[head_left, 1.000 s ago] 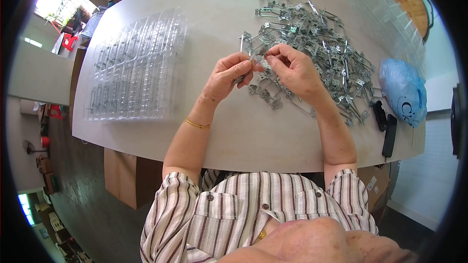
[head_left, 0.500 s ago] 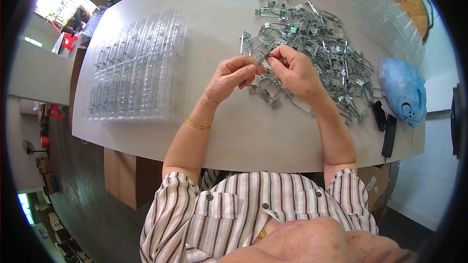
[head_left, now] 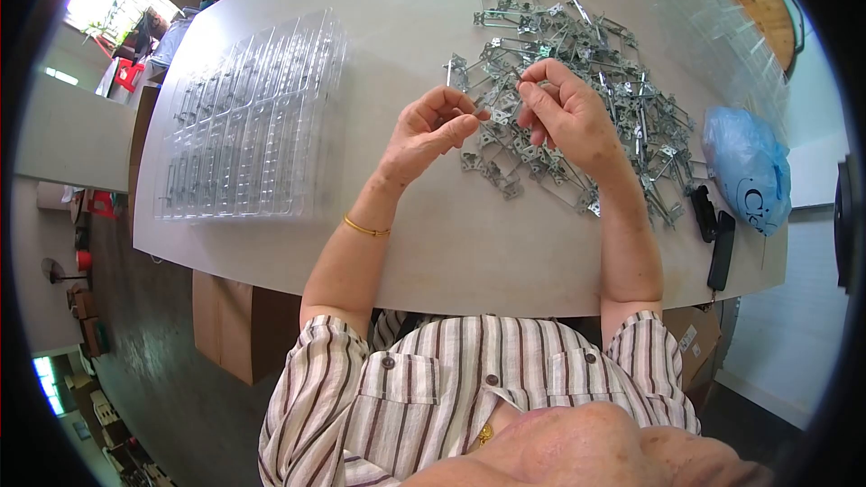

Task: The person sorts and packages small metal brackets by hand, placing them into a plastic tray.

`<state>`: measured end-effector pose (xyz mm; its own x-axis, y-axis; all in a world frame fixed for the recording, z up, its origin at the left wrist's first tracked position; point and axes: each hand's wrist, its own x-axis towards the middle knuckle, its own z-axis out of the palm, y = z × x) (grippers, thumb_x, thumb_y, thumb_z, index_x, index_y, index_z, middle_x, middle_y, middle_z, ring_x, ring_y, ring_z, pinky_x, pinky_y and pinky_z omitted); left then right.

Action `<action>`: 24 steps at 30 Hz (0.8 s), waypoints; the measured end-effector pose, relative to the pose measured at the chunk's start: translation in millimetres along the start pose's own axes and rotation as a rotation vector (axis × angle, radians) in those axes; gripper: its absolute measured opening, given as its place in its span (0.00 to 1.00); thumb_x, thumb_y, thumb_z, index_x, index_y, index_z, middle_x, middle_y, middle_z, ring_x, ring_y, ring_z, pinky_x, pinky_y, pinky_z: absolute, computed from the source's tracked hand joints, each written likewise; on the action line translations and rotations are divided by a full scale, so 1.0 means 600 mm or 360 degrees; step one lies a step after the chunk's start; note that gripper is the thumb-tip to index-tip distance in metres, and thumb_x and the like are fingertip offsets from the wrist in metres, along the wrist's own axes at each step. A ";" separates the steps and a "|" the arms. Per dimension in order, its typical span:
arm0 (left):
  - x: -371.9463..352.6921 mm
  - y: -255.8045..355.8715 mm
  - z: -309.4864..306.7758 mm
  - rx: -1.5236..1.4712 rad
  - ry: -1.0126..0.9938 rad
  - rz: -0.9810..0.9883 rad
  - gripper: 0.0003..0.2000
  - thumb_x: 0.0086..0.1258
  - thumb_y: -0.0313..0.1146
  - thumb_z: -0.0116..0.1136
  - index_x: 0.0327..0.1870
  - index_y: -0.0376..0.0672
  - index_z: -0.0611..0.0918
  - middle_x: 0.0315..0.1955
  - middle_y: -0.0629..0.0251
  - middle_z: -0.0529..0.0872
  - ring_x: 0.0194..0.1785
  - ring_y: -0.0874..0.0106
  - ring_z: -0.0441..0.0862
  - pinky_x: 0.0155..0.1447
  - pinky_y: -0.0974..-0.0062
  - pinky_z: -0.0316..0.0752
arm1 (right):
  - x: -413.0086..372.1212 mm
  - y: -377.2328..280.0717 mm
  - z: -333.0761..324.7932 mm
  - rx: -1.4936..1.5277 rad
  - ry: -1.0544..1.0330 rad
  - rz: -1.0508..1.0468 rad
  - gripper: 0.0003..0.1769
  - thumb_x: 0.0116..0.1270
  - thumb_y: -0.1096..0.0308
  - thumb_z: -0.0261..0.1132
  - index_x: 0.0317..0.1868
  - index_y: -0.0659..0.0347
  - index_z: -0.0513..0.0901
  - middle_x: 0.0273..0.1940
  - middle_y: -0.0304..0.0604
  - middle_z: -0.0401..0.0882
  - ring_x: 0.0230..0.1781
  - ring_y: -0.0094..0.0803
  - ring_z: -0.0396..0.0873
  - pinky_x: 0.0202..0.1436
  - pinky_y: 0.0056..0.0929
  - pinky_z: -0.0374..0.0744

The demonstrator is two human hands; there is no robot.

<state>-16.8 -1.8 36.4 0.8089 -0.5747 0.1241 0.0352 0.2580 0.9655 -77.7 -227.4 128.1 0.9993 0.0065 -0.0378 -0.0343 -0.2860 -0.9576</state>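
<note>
From my distant seat I look down on the table (head_left: 433,252), and I take its middle as the centre of a clock, with twelve away from the person. The metal pieces (head_left: 642,117) lie in a loose, tangled heap from about twelve to four o'clock. The right hand (head_left: 573,117) is over the left part of this heap. Its thumb and first finger come close together, the other fingers are bent; I cannot tell if something small is pinched there. The left hand (head_left: 426,133) is at nine o'clock from the right one, well apart from it, just beside the heap. Its fingers are curled, with the thumb near them, and I cannot tell whether they grip a piece.

At nine o'clock I see a clear plastic tray (head_left: 244,126), with grey parts showing in its rows. More clear trays (head_left: 713,18) are at two o'clock. A blue plastic bag (head_left: 744,167) sits just past three, and near it, at four, lie two black objects (head_left: 720,252). A cardboard box (head_left: 225,316) stands lower than the table, at eight.
</note>
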 end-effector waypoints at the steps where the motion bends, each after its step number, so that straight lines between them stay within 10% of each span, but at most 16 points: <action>1: -0.002 0.004 0.005 0.0050 0.0005 0.0007 0.08 0.78 0.34 0.67 0.51 0.42 0.83 0.48 0.62 0.90 0.36 0.85 0.76 0.38 0.84 0.73 | 0.001 0.002 0.003 0.0044 -0.0034 0.0010 0.10 0.83 0.62 0.61 0.51 0.59 0.81 0.30 0.35 0.84 0.25 0.18 0.78 0.29 0.21 0.76; 14: 0.002 0.014 0.027 -0.0098 0.0187 0.0190 0.12 0.82 0.34 0.62 0.58 0.38 0.82 0.52 0.66 0.88 0.54 0.78 0.83 0.58 0.76 0.79 | 0.005 0.020 0.010 0.0091 -0.0023 -0.0105 0.07 0.83 0.67 0.61 0.50 0.62 0.80 0.38 0.36 0.83 0.33 0.20 0.83 0.35 0.22 0.80; 24: 0.003 -0.016 -0.006 0.0210 0.0178 0.0086 0.08 0.82 0.32 0.61 0.53 0.38 0.86 0.46 0.71 0.88 0.49 0.82 0.80 0.57 0.78 0.77 | 0.006 0.019 0.002 -0.0081 0.0054 -0.0251 0.06 0.82 0.70 0.62 0.48 0.65 0.80 0.37 0.36 0.83 0.35 0.22 0.83 0.41 0.25 0.83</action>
<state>-13.5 -2.3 26.3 0.8681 -0.4707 0.1576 -0.0815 0.1781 0.9806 -74.4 -229.5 116.8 0.9922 0.0231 0.1224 0.1231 -0.3322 -0.9351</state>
